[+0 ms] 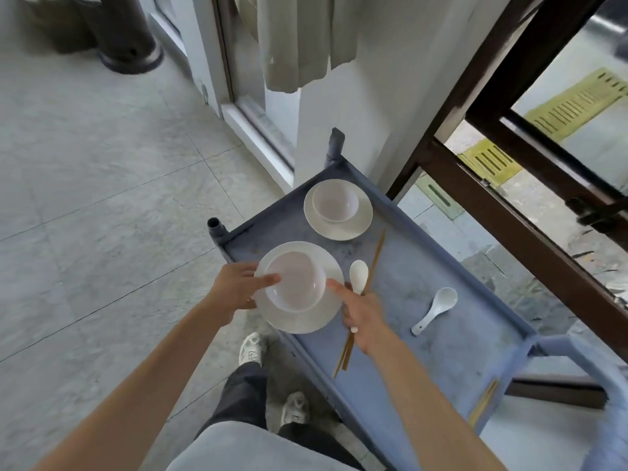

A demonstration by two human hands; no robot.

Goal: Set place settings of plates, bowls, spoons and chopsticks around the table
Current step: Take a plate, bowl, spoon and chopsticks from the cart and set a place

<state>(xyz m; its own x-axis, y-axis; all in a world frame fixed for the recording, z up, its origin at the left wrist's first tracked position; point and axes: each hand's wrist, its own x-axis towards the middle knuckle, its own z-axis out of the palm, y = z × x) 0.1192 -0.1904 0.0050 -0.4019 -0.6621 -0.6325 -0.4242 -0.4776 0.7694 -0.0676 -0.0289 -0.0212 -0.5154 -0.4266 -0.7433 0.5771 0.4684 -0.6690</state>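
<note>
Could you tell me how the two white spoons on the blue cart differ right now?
The near spoon is gripped in the right hand together with a pair of chopsticks; the far spoon lies untouched on the blue cart. The near spoon sits beside the held plate; the far spoon lies apart from any dish. Both are white, bowl-up ceramic soup spoons.

Two plates [298,321] [353,229], bowls [295,280] [335,202], spoons [359,275] [436,309] (each)

A blue cart tray [424,300] is carrying a plate [356,229] with a bowl [334,202], a loose spoon [436,309] and chopsticks [482,402].
</note>
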